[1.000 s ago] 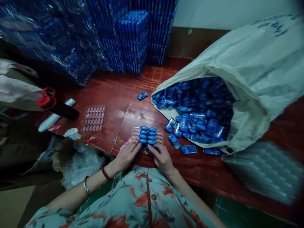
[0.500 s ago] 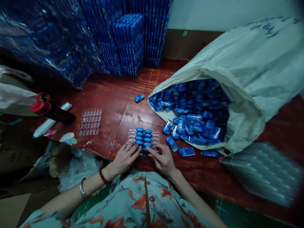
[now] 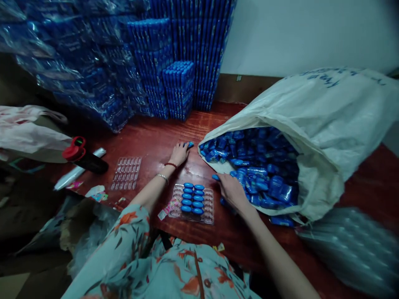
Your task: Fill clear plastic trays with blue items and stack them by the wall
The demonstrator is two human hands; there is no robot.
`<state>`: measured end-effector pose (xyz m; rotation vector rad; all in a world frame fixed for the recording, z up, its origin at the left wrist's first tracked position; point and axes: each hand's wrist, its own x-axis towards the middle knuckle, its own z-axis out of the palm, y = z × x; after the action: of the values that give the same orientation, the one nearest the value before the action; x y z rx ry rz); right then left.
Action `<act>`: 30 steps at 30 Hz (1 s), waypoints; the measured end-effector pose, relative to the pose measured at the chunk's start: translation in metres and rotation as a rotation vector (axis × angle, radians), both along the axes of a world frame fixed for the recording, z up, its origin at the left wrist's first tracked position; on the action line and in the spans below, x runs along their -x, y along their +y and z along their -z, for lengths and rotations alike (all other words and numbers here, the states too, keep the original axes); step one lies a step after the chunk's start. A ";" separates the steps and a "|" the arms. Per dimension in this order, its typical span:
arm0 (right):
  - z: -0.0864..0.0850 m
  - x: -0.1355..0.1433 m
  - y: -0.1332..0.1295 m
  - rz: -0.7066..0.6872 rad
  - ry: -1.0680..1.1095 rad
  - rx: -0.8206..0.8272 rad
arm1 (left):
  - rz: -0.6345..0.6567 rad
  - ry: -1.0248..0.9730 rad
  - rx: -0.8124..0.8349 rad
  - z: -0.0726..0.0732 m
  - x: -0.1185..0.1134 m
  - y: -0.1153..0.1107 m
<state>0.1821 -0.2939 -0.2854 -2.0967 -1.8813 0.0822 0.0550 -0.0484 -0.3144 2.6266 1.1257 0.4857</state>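
My left hand [image 3: 180, 155] reaches out over the red-brown table, its fingers closed on a small blue pack [image 3: 190, 144]. At the mouth of the white sack [image 3: 314, 174], my right hand [image 3: 232, 191] has its fingers bent round a blue pack [image 3: 216, 177]. More blue packs [image 3: 258, 178] fill the sack's opening. Below and between my hands lies a clear blister tray [image 3: 208, 211], with two columns of blue oval pieces [image 3: 192, 198] in its middle and bare cavities at both sides.
A second clear tray [image 3: 126, 173] lies to the left, by a dark bottle with a red lid [image 3: 90, 160] and a plastic roll [image 3: 67, 178]. Tall stacks of blue packages [image 3: 181, 87] stand at the back. More clear trays [image 3: 352, 245] are at the right edge.
Both hands have left the blister tray: my left moved forward to the lone pack, my right moved right to the packs by the sack. More blue pieces now show in the tray.
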 end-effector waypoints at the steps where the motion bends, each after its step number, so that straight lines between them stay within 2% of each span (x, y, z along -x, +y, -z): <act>1: -0.003 0.001 -0.008 0.037 0.142 -0.074 | 0.014 -0.007 0.012 0.002 -0.001 0.003; 3: -0.008 0.007 -0.031 0.092 0.436 -0.178 | 0.037 -0.022 0.037 0.005 0.005 0.004; 5: -0.009 0.020 -0.057 0.110 0.669 -0.191 | 0.053 -0.051 0.062 0.008 0.021 -0.002; 8: 0.001 0.051 -0.086 0.090 0.791 -0.206 | 0.042 -0.107 0.091 0.012 0.060 -0.025; 10: 0.012 0.070 -0.094 0.048 0.750 -0.269 | -0.024 -0.201 0.119 0.012 0.093 -0.049; 12: 0.025 0.081 -0.095 -0.074 0.644 -0.338 | -0.168 -0.411 0.197 0.009 0.128 -0.080; 15: 0.037 0.083 -0.092 -0.283 0.402 -0.367 | -0.338 -0.586 0.299 -0.003 0.175 -0.134; 17: 0.036 0.078 -0.090 -0.336 0.257 -0.344 | -0.378 -0.613 0.325 -0.014 0.195 -0.170; 20: 0.025 0.074 -0.083 -0.387 0.129 -0.300 | -0.289 -0.549 0.308 -0.027 0.201 -0.217; 23: 0.012 0.075 -0.074 -0.441 0.024 -0.251 | -0.081 -0.533 0.190 -0.026 0.186 -0.244; 26: 0.003 0.079 -0.067 -0.443 -0.075 -0.187 | 0.097 -0.521 0.060 -0.015 0.170 -0.247; 30: -0.002 0.083 -0.066 -0.423 -0.127 -0.100 | 0.306 -0.415 0.021 -0.005 0.165 -0.230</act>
<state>0.0995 -0.3602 -0.2832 -1.6451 -2.3255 -0.0491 -0.1102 -0.2787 -0.3092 2.4554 0.5875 0.8883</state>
